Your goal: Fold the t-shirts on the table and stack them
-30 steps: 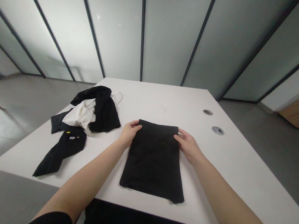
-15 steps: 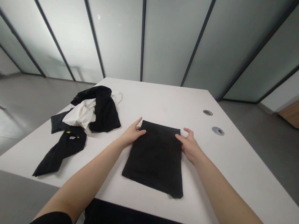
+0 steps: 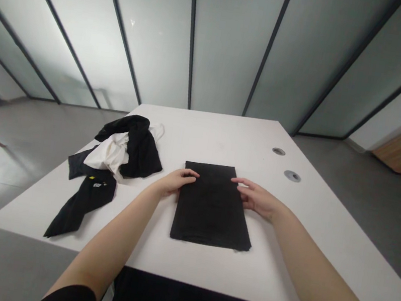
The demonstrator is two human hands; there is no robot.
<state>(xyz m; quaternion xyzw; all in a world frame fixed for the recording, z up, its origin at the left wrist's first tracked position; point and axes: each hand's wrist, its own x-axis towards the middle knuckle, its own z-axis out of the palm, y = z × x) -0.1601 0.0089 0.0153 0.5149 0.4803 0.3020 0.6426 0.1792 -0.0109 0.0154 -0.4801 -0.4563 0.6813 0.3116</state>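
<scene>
A black garment [image 3: 213,208], folded into a neat rectangle, lies flat on the white table in front of me. Its kind cannot be told from the folds. My left hand [image 3: 177,181] is at its upper left edge, with the fingertips and thumb resting on the cloth and the fingers apart. At the upper right edge is my right hand [image 3: 258,198], its fingers stretched out and slightly spread, the tips touching the border of the fabric. Neither hand is closed round the cloth.
A loose pile of clothes lies on the table's left side: a black garment [image 3: 142,149], a white one [image 3: 109,153] and a dark piece with a small print [image 3: 83,203]. Two round cable holes [image 3: 292,176] are set in the white table [image 3: 218,135] at right.
The folded garment's lower edge has moved up and straightened, and its upper edge has shifted slightly left. My hands have loosened from its top corners, fingers now stretched along the sides.
</scene>
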